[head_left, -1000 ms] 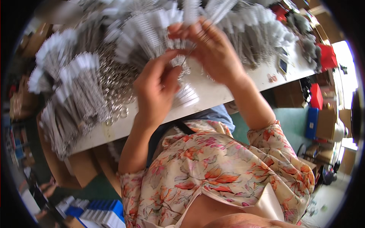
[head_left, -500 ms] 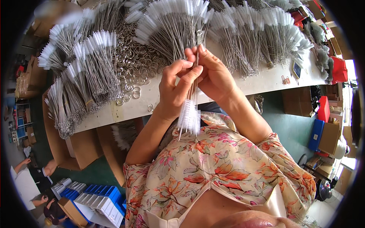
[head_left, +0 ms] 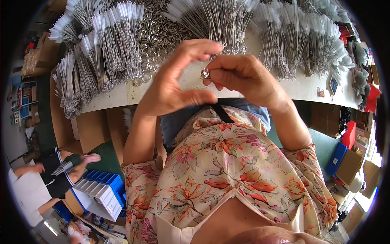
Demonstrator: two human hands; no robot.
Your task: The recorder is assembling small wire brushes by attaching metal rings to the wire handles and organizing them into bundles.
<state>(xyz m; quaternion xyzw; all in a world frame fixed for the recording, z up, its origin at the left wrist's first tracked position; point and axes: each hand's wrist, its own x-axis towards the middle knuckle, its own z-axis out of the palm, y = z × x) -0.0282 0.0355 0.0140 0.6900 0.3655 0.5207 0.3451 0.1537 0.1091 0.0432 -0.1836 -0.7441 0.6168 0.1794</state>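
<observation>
My right hand (head_left: 248,77) is closed in a pinch, and shiny metal rings (head_left: 205,74) stick out at its fingertips; how many is unclear. Facing it, my left hand (head_left: 168,91) is slightly blurred, with thumb and fingers spread and nothing between them. Beyond both hands lies a large bundle of thin wire brushes (head_left: 227,24) with white bristle ends pointing away. A heap of loose metal split rings (head_left: 160,38) is spread to its left on the white table (head_left: 126,96). The table's near edge runs just below my hands.
More brush bundles stand at left (head_left: 115,44) and right (head_left: 292,44). A phone (head_left: 333,84) lies near the table's right end. Cardboard boxes (head_left: 95,128) are below the left side. Blue and white bins (head_left: 99,193) and another person (head_left: 30,191) are at lower left.
The small bunch of brushes that hung from my hands is gone from them. My left hand has opened and moved away left; my right hand now pinches rings. The view has shifted.
</observation>
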